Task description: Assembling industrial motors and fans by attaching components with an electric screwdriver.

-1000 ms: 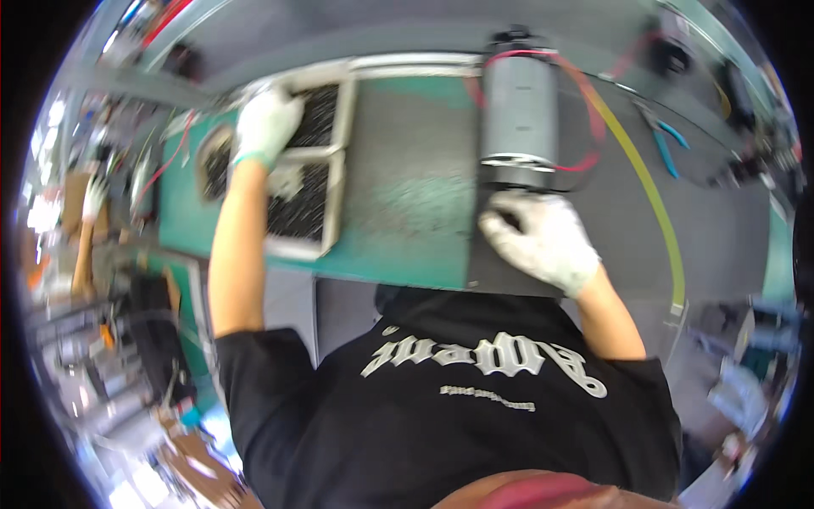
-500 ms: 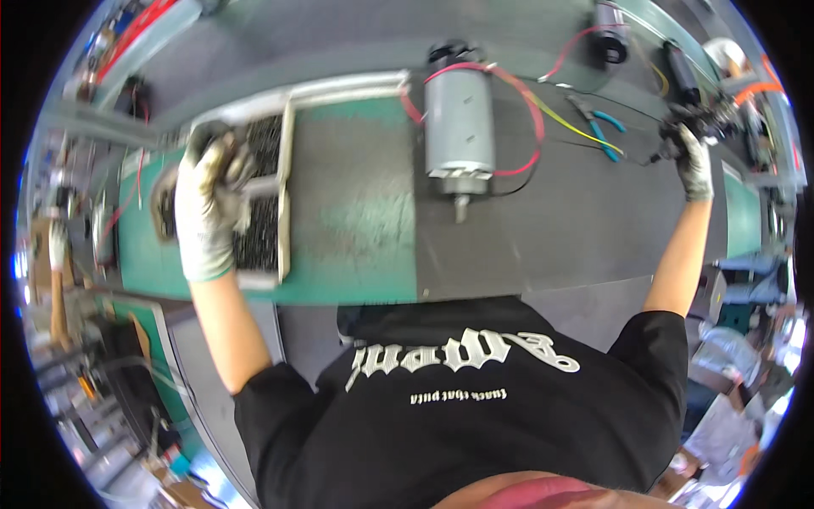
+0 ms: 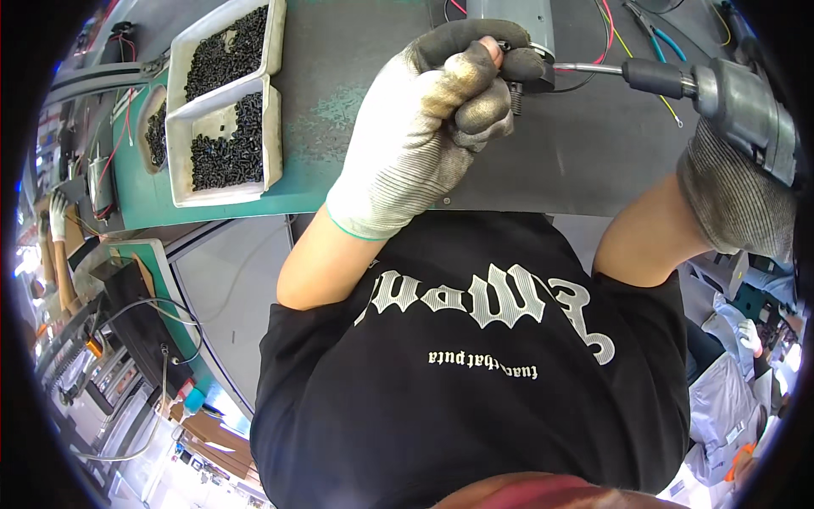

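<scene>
In left hand (image 3: pixel 424 127), between pinched fingertips (image 3: pixel 492 51), a dark screw (image 3: pixel 504 46); right hand (image 3: pixel 739 188) clamped round a driver (image 3: pixel 739 103)

Trays (image 3: pixel 273 140) lie left on the table (image 3: pixel 593 170) — pliers (image 3: pixel 652 32) right, the motor (image 3: pixel 529 12) between them.

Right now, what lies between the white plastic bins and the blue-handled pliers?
In the head view: the gray cylindrical motor, the gloved left hand partly covering it, and red and yellow wires.
</scene>
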### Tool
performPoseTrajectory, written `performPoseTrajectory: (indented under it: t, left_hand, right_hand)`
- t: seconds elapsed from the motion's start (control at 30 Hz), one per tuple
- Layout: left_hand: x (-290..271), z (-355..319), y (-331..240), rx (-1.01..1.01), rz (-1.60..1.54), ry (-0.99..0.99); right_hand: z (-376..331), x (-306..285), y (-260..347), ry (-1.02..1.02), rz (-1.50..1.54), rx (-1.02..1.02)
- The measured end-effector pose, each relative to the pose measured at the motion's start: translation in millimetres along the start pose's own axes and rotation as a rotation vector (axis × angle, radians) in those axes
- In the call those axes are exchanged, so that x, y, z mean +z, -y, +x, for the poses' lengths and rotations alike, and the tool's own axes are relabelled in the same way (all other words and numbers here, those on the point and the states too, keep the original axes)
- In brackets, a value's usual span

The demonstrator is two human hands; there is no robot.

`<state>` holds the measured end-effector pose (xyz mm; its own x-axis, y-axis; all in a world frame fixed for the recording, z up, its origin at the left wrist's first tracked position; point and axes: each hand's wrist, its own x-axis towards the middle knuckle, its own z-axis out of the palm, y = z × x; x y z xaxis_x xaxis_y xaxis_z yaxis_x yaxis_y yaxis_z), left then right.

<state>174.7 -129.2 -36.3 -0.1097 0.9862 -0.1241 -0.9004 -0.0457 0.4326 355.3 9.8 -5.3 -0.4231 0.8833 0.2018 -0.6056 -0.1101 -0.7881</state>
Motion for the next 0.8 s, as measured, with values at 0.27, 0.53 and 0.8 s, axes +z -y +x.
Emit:
performPoseTrajectory:
  t: [0.27, 0.53, 0.8]
  left_hand:
    - [-4, 0, 27, 0.046, 0.159, -0.014]
    - [-3, -9, 54, -0.027, 0.347, -0.301]
    - [-24, -10, 65, -0.414, -0.136, -0.172]
  right_hand:
    - [-1, 7, -12, 0.081, 0.095, 0.010]
    - [-16, -16, -14, 0.069, 0.164, 0.084]
    - [-19, -36, -14, 0.075, 0.211, 0.084]
